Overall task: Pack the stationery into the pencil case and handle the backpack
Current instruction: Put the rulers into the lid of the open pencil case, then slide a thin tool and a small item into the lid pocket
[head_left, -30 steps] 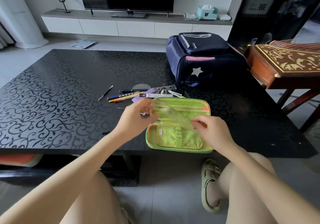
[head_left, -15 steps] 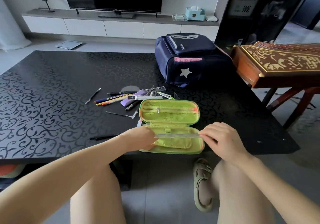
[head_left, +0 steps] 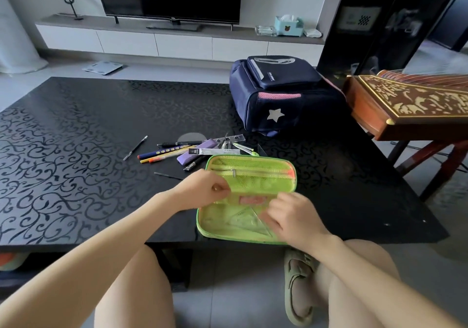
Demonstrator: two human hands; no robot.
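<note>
Seeing ruler gone from hands, prob. in pencil case (head_left: pixel 266 166); right hand (head_left: pixel 296 220) holds set square (head_left: pixel 243 222) down, left hand (head_left: pixel 200 189) pinches divider (head_left: pixel 253 200); pens (head_left: pixel 164 151) beyond left hand remain.

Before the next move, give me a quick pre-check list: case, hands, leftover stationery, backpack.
1. The pencil case lies open and flat on the table: ok.
2. The clear set square sits in the case's near half: ok.
3. The right hand curls its fingers onto the set square: ok.
4. What the left hand pinches at the case's left edge: cannot tell.
5. All stationery packed: not ok; pens lie loose behind the case.
6. The backpack stands apart from the case: ok.
</note>
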